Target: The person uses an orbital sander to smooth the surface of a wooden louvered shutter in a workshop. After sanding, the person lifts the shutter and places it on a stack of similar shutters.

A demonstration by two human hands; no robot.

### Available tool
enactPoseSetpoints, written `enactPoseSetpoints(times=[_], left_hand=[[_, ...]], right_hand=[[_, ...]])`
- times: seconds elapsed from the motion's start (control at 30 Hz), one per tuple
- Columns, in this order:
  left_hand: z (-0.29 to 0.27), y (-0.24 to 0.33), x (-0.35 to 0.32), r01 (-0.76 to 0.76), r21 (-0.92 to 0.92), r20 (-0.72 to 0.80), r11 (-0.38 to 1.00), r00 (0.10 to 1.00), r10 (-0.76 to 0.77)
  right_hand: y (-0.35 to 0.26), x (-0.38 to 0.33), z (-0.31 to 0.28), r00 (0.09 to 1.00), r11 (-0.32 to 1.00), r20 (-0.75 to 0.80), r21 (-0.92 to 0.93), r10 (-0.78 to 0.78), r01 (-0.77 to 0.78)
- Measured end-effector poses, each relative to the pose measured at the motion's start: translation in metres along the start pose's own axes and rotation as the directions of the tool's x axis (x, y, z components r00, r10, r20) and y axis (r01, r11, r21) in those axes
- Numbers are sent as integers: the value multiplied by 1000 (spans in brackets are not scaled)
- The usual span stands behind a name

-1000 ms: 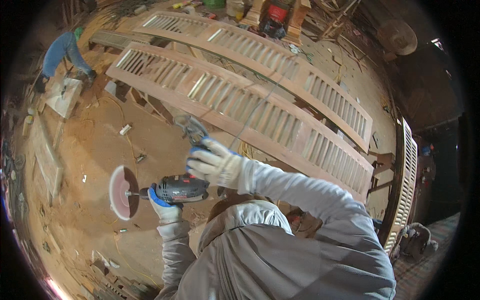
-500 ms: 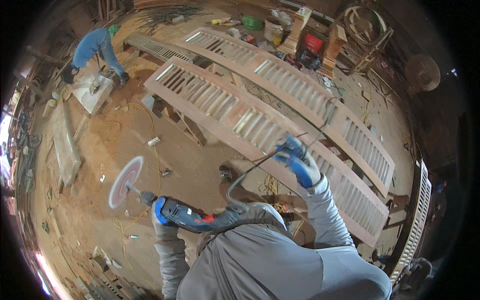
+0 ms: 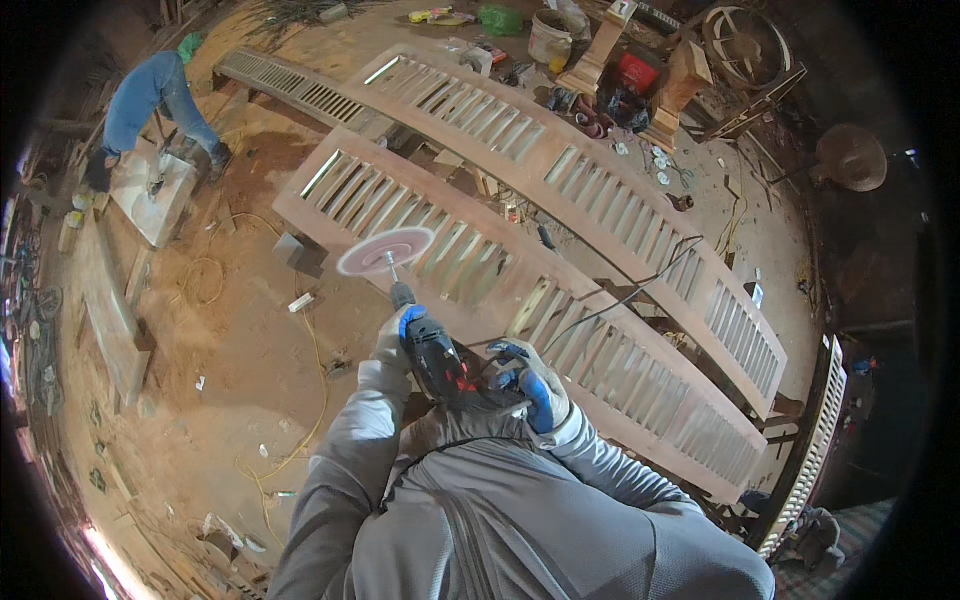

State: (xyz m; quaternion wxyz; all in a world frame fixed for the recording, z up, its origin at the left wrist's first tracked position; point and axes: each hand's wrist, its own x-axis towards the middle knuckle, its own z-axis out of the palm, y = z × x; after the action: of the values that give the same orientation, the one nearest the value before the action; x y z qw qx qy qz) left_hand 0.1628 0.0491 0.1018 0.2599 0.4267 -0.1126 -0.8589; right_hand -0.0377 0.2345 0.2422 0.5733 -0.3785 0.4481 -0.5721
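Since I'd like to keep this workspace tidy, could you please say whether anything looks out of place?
The dark cord looks untidy, looping across the two large slatted panels rather than clear of them; small white scraps also litter the floor.

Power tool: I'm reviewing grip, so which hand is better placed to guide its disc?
Probably the left hand: it grips the power tool near the disc, while the right hand is by its rear.

On the dark power tool (image 3: 435, 362), red and pale markings show, too small to read. A single dark numeral seems to stand on a white patch (image 3: 622, 10) atop a wooden post (image 3: 594, 60).
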Motion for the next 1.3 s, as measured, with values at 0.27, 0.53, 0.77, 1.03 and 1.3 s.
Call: enactPoseSetpoints(times=[0.27,0.53,0.77,1.03,1.3], left_hand=[[-26,49,69,247,7,85,969,965,-247],[-80,198,56,105,-33,186,994,978,-97],[-193,381,-20,-26,-167,191,986,980,58],[-266,498,-98,-211,-47,134,976,967,215],[-314,585,-109,-268,-85,83,960,958,275]], right_hand=[[12,75,57,932,956,-332,-288,-144,45],[-13,190,175,763,964,-593,-216,-258,157],[-38,299,245,492,561,-495,-828,-716,-17],[149,411,187,353,809,-733,-565,-582,160],[141,556,224,447,829,-894,263,18,493]])
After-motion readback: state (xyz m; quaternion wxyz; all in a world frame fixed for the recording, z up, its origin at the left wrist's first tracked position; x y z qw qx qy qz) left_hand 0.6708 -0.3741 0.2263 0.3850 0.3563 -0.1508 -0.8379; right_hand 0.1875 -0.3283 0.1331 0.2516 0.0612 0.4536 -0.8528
